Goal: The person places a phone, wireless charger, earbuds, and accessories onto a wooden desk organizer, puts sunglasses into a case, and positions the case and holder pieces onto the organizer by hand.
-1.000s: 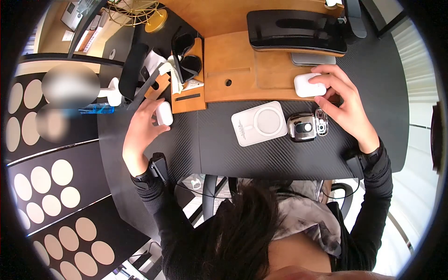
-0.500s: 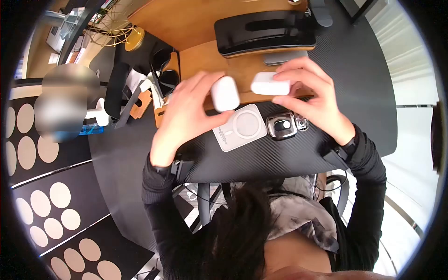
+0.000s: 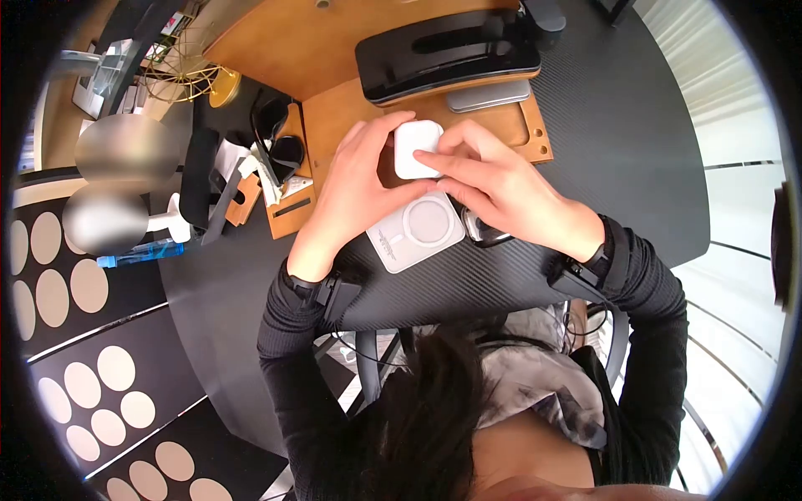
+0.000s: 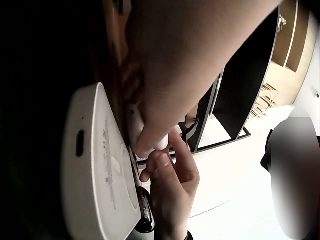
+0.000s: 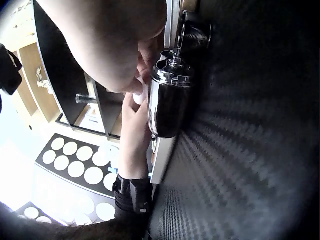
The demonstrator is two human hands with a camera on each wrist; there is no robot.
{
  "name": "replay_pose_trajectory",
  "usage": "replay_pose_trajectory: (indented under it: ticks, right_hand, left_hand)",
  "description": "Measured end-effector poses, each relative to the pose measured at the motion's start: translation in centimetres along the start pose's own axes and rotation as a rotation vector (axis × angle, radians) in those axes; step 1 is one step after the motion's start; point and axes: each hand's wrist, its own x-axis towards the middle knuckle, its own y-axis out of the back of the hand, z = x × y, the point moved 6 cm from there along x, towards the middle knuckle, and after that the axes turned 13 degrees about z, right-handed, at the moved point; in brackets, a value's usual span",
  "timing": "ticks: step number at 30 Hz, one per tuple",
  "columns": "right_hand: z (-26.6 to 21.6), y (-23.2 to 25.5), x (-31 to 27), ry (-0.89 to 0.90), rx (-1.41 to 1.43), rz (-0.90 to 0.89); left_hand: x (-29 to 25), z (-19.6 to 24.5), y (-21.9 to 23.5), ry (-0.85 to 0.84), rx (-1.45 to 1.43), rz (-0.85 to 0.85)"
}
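Note:
Both hands meet at a smooth white case (image 3: 415, 146) in the head view, raised over the inner edge of the desk. The left hand (image 3: 355, 184) grips it from the left, thumb below and fingers behind. From the right, the right hand (image 3: 510, 188) has its curled fingers and thumb on the case. The head view shows only one case; whether a second is behind it, I cannot tell. Just below the hands lies a light pad with a ring (image 3: 397, 242), also large in the left wrist view. A shiny dark device (image 5: 170, 102) stands beside the right hand.
Behind the hands is a wooden desk stand (image 3: 334, 96) bearing a black padded rest (image 3: 447, 58) and a flat grey case (image 3: 489, 96). Dark sunglasses (image 3: 286, 152) and small items crowd its left end. A blue bottle (image 3: 142, 254) is farther left.
The hands, first wide apart with a white case in each, have come together in the middle. The head view has shifted, and only one case now shows there.

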Motion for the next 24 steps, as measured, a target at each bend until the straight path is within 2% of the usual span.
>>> replay_pose_trajectory:
  ticks: [4, 7, 10, 12, 13, 16, 20, 24]
  right_hand:
    - [-0.1, 0.0, -0.2, -0.009, -0.043, -0.03]
    - [-0.6, 0.2, -0.1, 0.076, -0.056, -0.03]
    - [-1.8, -0.4, -0.8, 0.125, -0.067, -0.133]
    - [-2.2, -1.8, -1.5, 0.196, -0.145, -0.345]
    - [-2.0, -2.5, -2.1, 0.145, -0.166, -0.432]
    - [-2.5, -2.4, -2.1, 0.231, -0.288, -0.332]
    - [-2.5, -2.6, -2.3, 0.25, -0.314, -0.311]
    - [-2.5, -2.5, -2.2, 0.238, -0.289, -0.317]
  left_hand:
    - [-0.1, -0.5, -0.3, -0.033, -0.046, 0.004]
    - [0.3, -1.5, -0.3, -0.001, -0.025, -0.004]
    - [0.7, -1.7, 0.0, -0.012, 0.039, 0.056]
    - [1.3, -1.9, -0.1, -0.091, 0.11, 0.053]
    - [1.5, -1.6, 0.1, -0.157, 0.123, 0.112]
    - [1.3, -2.1, -0.2, -0.14, 0.14, 0.092]
    - [1.0, -2.5, -0.1, -0.132, 0.145, 0.098]
    - [1.2, -2.2, 0.0, -0.067, 0.033, 0.002]
